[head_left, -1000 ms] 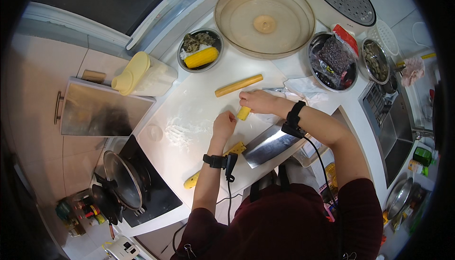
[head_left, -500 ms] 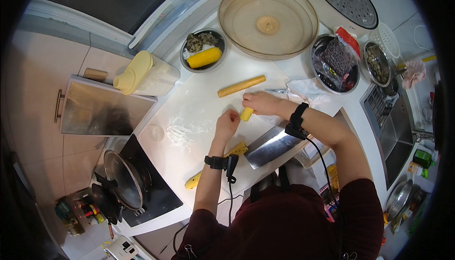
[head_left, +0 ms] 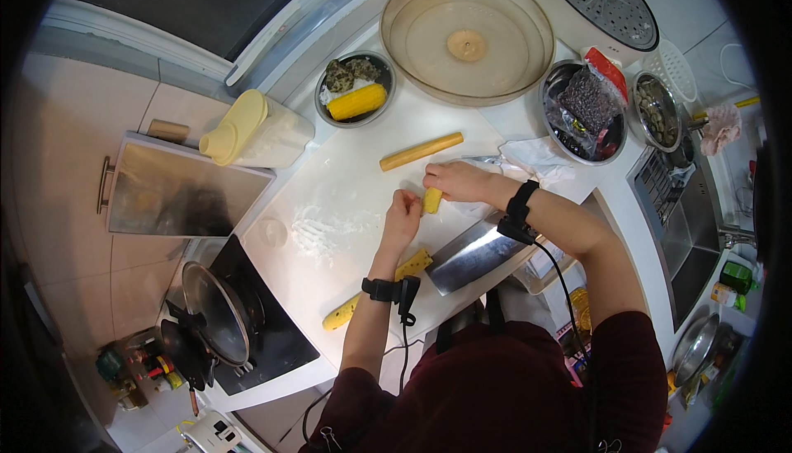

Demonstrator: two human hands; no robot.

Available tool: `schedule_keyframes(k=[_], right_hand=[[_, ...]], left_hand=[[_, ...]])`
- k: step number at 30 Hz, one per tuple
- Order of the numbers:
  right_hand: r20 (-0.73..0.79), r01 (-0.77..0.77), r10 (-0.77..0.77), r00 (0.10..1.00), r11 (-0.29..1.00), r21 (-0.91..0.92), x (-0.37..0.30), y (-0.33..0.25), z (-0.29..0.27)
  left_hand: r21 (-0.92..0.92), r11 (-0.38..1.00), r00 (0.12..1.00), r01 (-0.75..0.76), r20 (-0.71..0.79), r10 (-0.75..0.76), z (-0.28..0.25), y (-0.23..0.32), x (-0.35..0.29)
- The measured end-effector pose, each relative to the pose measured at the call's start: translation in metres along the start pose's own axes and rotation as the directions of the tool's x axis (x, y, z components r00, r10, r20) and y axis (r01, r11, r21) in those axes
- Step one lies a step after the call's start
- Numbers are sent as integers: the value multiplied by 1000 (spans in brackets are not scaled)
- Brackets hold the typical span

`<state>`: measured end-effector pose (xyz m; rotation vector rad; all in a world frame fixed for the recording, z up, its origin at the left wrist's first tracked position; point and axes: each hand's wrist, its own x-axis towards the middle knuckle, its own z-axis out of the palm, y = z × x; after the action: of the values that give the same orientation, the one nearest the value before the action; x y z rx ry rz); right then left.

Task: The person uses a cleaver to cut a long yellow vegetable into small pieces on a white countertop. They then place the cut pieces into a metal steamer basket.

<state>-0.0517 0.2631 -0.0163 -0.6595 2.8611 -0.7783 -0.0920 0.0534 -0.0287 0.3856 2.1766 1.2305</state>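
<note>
My right hand (head_left: 454, 181) is closed on a short yellow dough piece (head_left: 431, 200), whose lower end sticks out below the fingers. Close on its left is my left hand (head_left: 403, 209), fingers curled and pinched together; what they hold, if anything, is hidden. Partly covered by my left forearm, a long yellow dough log (head_left: 339, 315) with dark specks lies on the worktop (head_left: 322, 197). A broad cleaver (head_left: 470, 259) rests beneath my right forearm near the front edge. Beyond my hands lies a wooden rolling pin (head_left: 421, 152).
A bowl (head_left: 388, 110) with yellow corn stands at the back, beside a wide amber basin (head_left: 528, 40). Bagged dark beans fill a metal bowl (head_left: 612, 154). A cream-lidded container (head_left: 276, 138) and a black hob (head_left: 285, 354) are left; a sink (head_left: 689, 243) is right.
My left hand has shifted slightly right and up, toward the dough piece. The piece has turned to stand more upright in my right hand.
</note>
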Motion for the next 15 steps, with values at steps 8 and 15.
schedule_keyframes(k=[8,15], right_hand=[[53,-49,44,998,995,87,-4,-1,-2],[-87,-78,116,989,933,351,-25,5,-6]], left_hand=[[265,964,1000,-5,-24,12,21,16,2],[147,984,985,-98,154,75,13,4,12]])
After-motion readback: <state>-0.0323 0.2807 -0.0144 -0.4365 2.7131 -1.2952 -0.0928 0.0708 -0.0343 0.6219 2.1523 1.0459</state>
